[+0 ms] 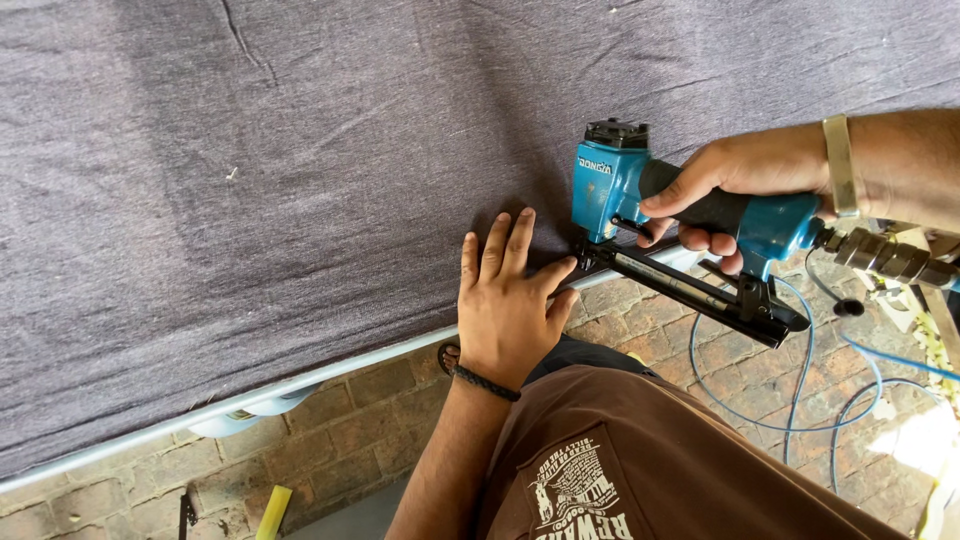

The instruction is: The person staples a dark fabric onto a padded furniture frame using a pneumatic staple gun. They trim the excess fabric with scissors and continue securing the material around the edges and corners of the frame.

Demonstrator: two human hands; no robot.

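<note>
Left hand (508, 305) flat and wide open, fingers spread, pressing the grey cloth (300, 200) down right at its edge. Right hand (740, 185) wrapped tight around the black grip of the blue staple gun (680, 215), one finger curled under by the trigger. Nose of the gun down on the cloth edge, just beside the left thumb, almost touching. Pale frame edge (330, 375) running along under the left hand, cloth pulled over it. Blue air hose (800, 390) looping on the brick floor (400, 410) below the right hand, close to the brown shirt (640, 450). Could go wrong: a staple into the thumb, with the gun nose so near it. Could slip too, if the cloth slides under the flat palm, leaving a wrinkle pinned in place. Could miss the frame, if the gun tilts, and leave a staple sticking up or bent. Could trip or tug, with the hose loops lying near the feet and pulling the gun sideways. Safer with the left fingers kept well apart from the nose.
</note>
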